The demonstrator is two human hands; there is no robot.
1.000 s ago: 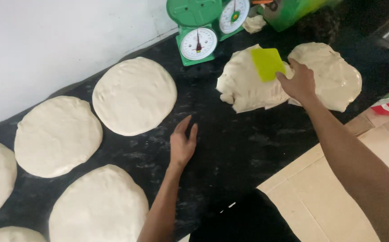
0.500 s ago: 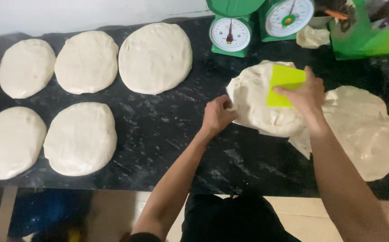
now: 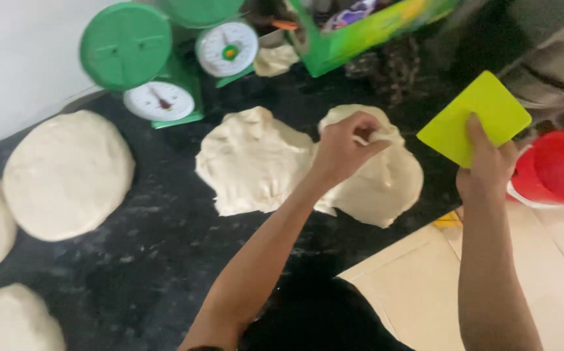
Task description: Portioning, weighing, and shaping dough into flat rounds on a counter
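Two hands | left hand (image 3: 341,148) fingers seemingly pinching dough (image 3: 262,162) | right hand (image 3: 486,170) fingers gripping scraper (image 3: 473,117)

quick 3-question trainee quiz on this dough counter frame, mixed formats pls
1. True or false: the left hand is pinching the dough mass.
2. What does the right hand hold? A) a rolling pin B) a yellow-green scraper C) a knife
3. Fill in: the two green ______ stand at the back of the black counter, behind the dough mass.

Key
1. True: its fingers grip the top edge of the mass.
2. B: the scraper is raised off the counter, clear of the dough.
3. scales
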